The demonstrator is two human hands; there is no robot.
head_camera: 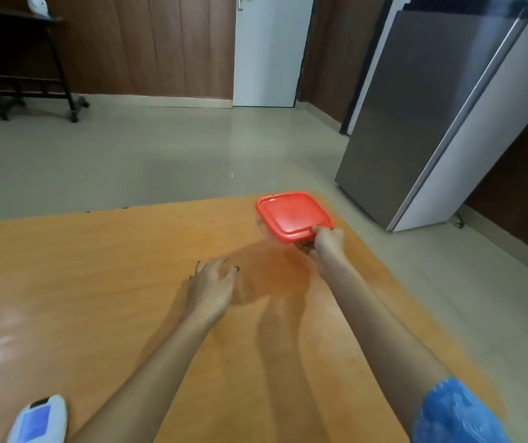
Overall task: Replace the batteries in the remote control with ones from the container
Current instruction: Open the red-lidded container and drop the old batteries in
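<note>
Under the right hand, the red-lidded container is being gripped by its near corner. Left hand is hovering open, fingers spread, holding nothing; remote is lying well behind it.

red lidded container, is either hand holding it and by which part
The right hand grips the clear container with the red square lid at its near right corner, thumb on the lid's rim. The left hand holds nothing.

Container body blurring under its red lid, contents not showing; right hand fingers hiding beneath the near corner; remote getting cut off by bottom edge; blue sleeve running off frame too
</note>
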